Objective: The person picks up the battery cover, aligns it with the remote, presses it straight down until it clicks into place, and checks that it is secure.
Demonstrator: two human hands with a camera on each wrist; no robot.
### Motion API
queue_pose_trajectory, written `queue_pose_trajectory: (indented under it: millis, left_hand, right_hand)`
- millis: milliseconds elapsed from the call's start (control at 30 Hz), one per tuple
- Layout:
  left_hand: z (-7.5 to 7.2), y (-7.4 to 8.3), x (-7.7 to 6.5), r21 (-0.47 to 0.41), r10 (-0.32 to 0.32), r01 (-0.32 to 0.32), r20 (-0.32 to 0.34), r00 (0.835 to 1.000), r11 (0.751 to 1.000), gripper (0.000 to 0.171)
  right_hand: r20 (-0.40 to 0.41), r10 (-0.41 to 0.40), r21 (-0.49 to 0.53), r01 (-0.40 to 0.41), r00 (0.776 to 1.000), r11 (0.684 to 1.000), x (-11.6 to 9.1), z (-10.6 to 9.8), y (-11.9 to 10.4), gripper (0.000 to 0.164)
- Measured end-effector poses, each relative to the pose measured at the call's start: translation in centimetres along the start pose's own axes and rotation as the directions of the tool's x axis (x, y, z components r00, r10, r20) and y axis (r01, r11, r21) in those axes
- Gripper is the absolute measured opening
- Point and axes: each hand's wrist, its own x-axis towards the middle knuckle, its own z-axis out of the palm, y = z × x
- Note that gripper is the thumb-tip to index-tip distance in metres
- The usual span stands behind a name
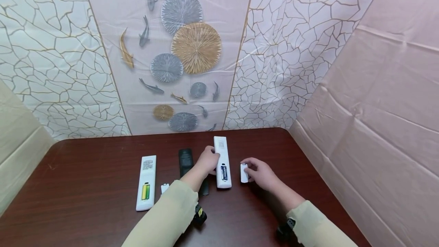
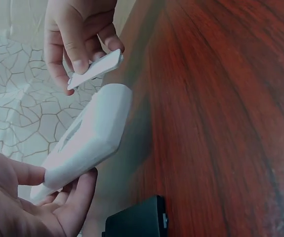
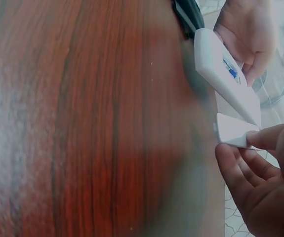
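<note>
My left hand point(image 1: 207, 161) grips a white remote control point(image 1: 222, 151) by its sides, back face up. Dark batteries point(image 1: 224, 172) show in the remote's uncovered compartment. To the right of it, my right hand point(image 1: 261, 174) pinches a small white battery cover point(image 1: 244, 173) between thumb and fingers, apart from the remote. The left wrist view shows the cover point(image 2: 96, 69) beyond the near end of the held remote point(image 2: 90, 131). In the right wrist view the remote point(image 3: 223, 74) is tilted, raised off the table.
A second white remote point(image 1: 146, 170) lies at the left with yellow-green batteries point(image 1: 145, 191) in its uncovered compartment. Beside it, another white cover point(image 1: 164, 188) is partly hidden by my left sleeve. A black remote point(image 1: 186, 159) lies under my left forearm on the dark wooden table point(image 1: 85, 178).
</note>
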Motion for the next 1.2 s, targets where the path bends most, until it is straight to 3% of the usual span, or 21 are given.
queue_pose_trajectory:
  millis: [367,633,1200]
  left_hand:
    - [-0.9,0.5,-1.6,-0.114,-0.019,0.021,0.013,1.0,0.993,0.048]
    - [-1.5,0.3,-2.1,-0.125,-0.009,0.011,0.014,1.0,0.992,0.048]
    - [-1.6,-0.1,-1.8,-0.12,-0.008,0.006,-0.017,1.0,0.993,0.047]
  right_hand:
    - [-0.067,-0.003,0.126,0.011,0.998,0.992,-0.3,0.1,-0.8,0.027]
    - [-0.064,-0.011,0.134,0.019,0.998,0.991,-0.4,0.4,-1.3,0.027]
    - [-0.04,-0.067,0.198,0.074,0.997,0.977,-1.0,1.7,-3.6,0.025]
